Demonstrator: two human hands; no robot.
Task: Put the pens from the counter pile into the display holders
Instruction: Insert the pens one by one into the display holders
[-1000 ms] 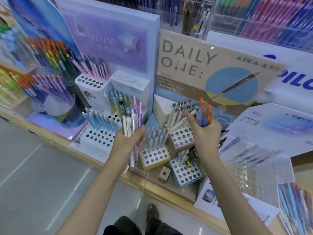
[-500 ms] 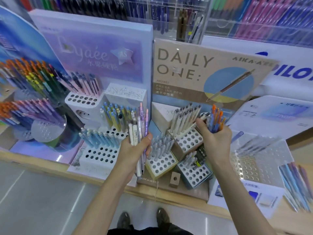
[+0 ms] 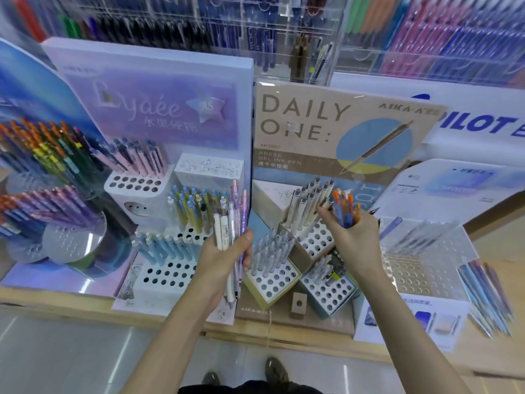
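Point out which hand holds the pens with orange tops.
The right hand grips the orange-topped pens; the left hand holds a white, pink and lilac bunch.

Above the DAILY ONE board (image 3: pixel 341 132), the pen racks (image 3: pixel 199 24) were blurred. Below it, the right hand (image 3: pixel 352 240) hid the lower barrels of the orange-capped pens (image 3: pixel 345 207). Below and to its left, the left hand (image 3: pixel 224 263) covered the middles of the pale pens (image 3: pixel 224 226).

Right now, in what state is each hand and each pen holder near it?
Left hand, grips pale pens.
Right hand, grips orange-blue pens.
Yellow holder, partly filled, front holes empty.
Blue holder, mostly empty.
White holder, partly filled, front holes empty.
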